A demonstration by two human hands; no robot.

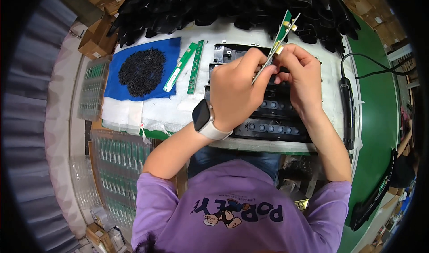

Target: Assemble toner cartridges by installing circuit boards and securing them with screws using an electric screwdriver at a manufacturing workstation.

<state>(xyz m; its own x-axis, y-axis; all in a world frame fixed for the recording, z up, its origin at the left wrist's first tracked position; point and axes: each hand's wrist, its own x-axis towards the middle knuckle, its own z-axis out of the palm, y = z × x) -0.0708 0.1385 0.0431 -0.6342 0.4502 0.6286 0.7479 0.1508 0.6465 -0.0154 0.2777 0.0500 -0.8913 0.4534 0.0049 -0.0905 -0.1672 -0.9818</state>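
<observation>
My left hand (237, 90), with a watch on its wrist, is closed on thin green circuit boards (282, 28) that stick up between the fingers. They are narrow strips with small white and yellow parts on them. The fingers of my right hand (304, 72) are pinched at the boards' lower part, close to the left fingertips. Below both hands lie long black plastic housings (279, 134), the nearest with a row of round pale inserts. My hands hide much of the farther ones. Left of them, a green circuit strip (195, 69) lies beside a second, slanted strip (180, 68).
A heap of small black pieces, perhaps screws, (142, 72) lies on a blue cloth (170, 47). Black plastic parts (192, 7) are piled along the back. A black corded tool (346, 112) lies at the right edge. Clear trays of green boards (118, 157) stand at lower left.
</observation>
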